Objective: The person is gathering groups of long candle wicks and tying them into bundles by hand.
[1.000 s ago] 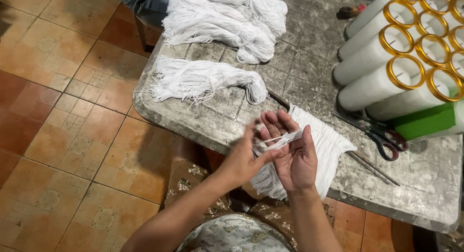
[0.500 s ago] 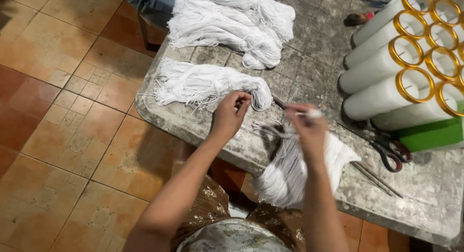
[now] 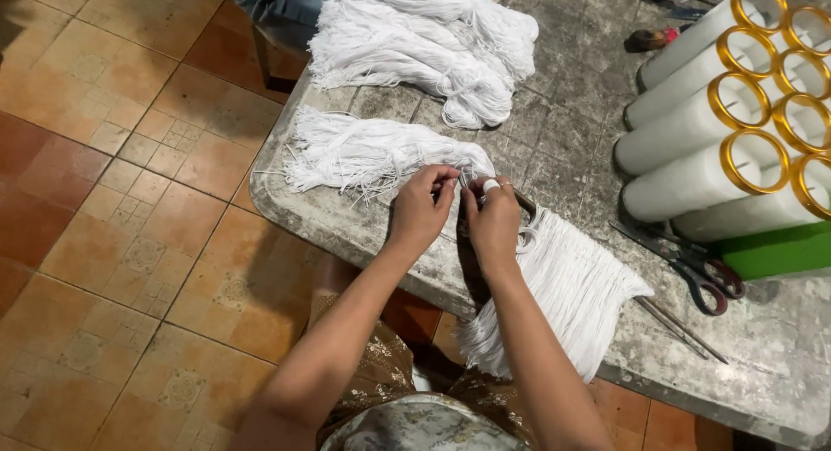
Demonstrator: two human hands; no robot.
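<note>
Now both hands meet at the knotted end of the small yarn bundle

Both hands sit close together at the middle of the grey stone table (image 3: 563, 148), fingers curled inward. The left hand (image 3: 421, 210) pinches at the gathered end of the small white yarn bundle (image 3: 368, 157), thumb and forefinger nearly closed on a few strands. The right hand (image 3: 493, 222) is just beside it, fingertips bent toward the same spot, with a wrap of white material on one finger; whether it actually grips strands cannot be told from this angle.

Half a second ago the hands were apart: the left reached for the bundle's end while the right was raised over the table, holding something small and white. A second ago both were held nearer the body, over the table's edge, working a short white piece between them. Since then they have moved forward to the bundle.

That bundle lies on the table's left part, its loose fringe fanned toward the edge. A flat sheaf of cut white strands (image 3: 563, 286) hangs over the near edge, just under the right wrist. A larger heap of white yarn (image 3: 433, 44) lies at the far side. To the right, white tubes with gold rims (image 3: 692, 113) are stacked above a green box (image 3: 779, 252), with dark-handled scissors (image 3: 692, 265) in front of them. Orange floor tiles (image 3: 112, 200) fill the left side.
</note>
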